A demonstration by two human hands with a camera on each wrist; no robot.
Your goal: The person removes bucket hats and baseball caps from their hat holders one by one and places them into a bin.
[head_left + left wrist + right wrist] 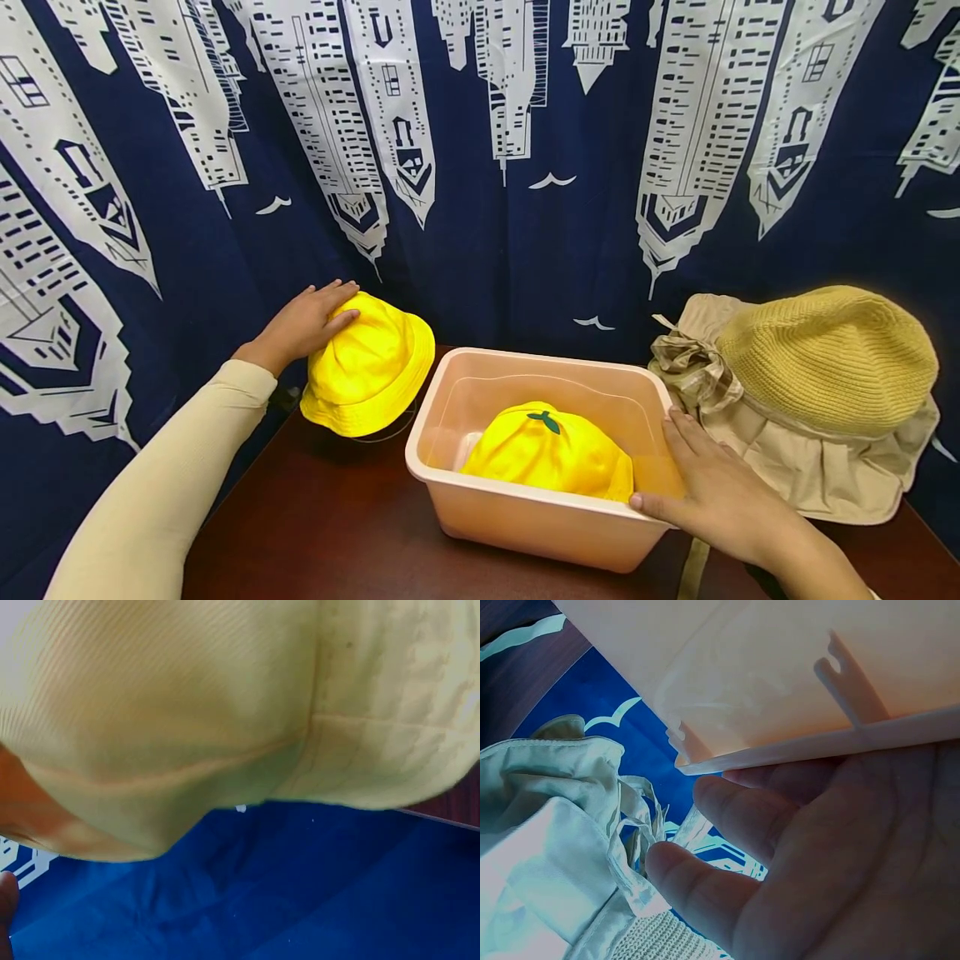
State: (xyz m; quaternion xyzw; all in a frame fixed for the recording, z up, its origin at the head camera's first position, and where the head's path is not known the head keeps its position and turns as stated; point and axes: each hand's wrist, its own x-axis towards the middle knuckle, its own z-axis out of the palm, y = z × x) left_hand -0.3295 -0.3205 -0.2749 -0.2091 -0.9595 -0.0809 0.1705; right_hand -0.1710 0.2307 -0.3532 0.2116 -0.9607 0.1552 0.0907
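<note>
A yellow bucket hat (367, 358) sits tilted at the back left of the table, a thin cord loop showing below its brim. My left hand (307, 325) lies over its crown with the fingers extended; the hat's yellow cloth (187, 697) fills much of the left wrist view. In front of me stands a pale pink plastic bin (540, 521). Inside it is a second yellow hat (551, 454) with a green leaf on top. My right hand (727, 492) touches the bin's right rim, thumb at the front corner, fingers fairly straight beneath the rim (780, 757).
Right of the bin, a mustard knit hat (832, 358) lies on a beige wide-brimmed hat (817, 467) with a ribbon bow. A strap (693, 571) lies by the bin on the dark wooden table (322, 517). Behind hangs a navy curtain (480, 250) with white buildings.
</note>
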